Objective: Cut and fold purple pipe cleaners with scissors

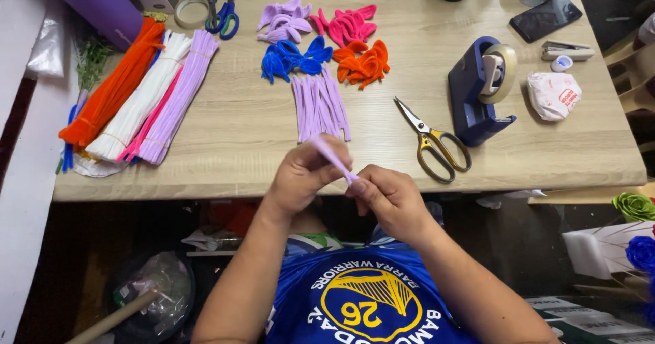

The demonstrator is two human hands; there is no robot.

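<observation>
While both hands pinch one lilac pipe cleaner (332, 157) at the near edge of the surface (239, 126), left hand (303, 175) gripping its upper part and right hand (385, 195) its lower tip, the cut lilac pile (319, 107) sits just beyond, handy for grabbing, with gold scissors (431, 141) to the right.

A short lilac pipe cleaner (333, 157), fuzzy and bent, slants between both hands above the table's near edge.

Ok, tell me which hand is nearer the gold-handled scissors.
Right. The right hand sits just down and left of the gold-handled scissors, pinching the lilac pipe cleaner. The left hand is farther left, holding the same stem.
</observation>
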